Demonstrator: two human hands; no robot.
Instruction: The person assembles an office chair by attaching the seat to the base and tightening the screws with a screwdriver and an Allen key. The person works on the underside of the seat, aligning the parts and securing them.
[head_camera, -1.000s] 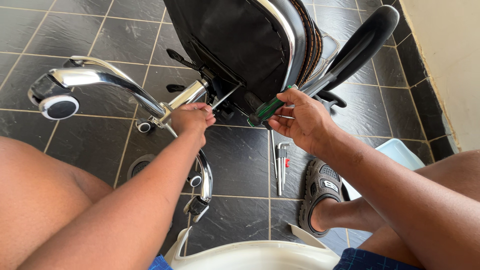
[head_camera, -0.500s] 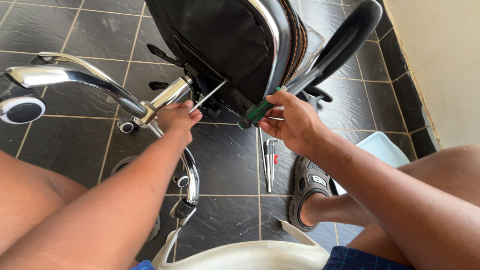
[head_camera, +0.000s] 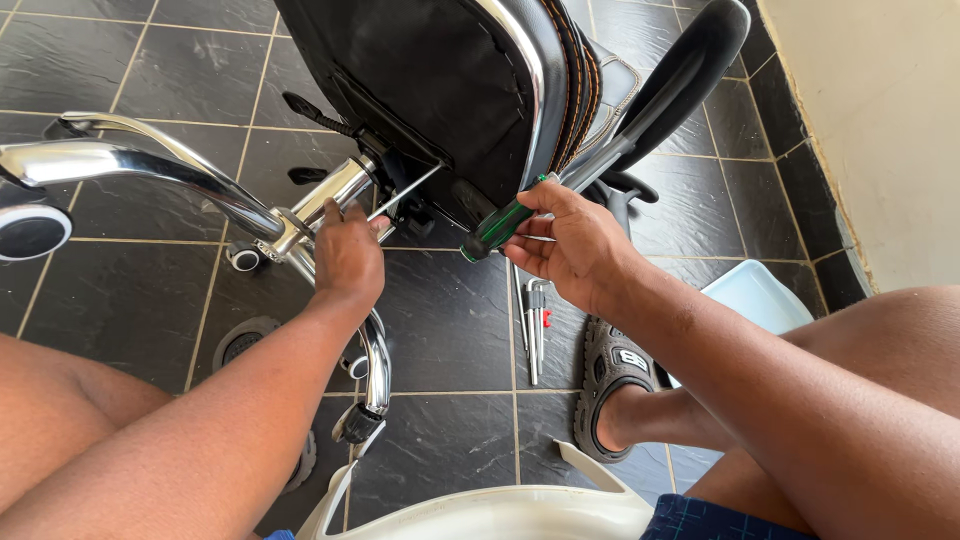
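In the centre of the frame we see the screwdriver with green-and-black handle and thin steel shaft (head_camera: 455, 215); its long axis goes from lower right up to upper left, toward the underside of the overturned black office chair (head_camera: 440, 90). Our right hand (head_camera: 575, 245) is closed around the handle. Our left hand (head_camera: 348, 255) rests half-curled near the tip, beside the chrome chair column (head_camera: 330, 200), apparently holding nothing.

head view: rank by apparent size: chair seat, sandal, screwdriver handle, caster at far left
1. chair seat, by far largest.
2. sandal.
3. caster, cut off by the frame edge, so unsure against the sandal.
4. screwdriver handle, smallest, partly covered by the right hand.
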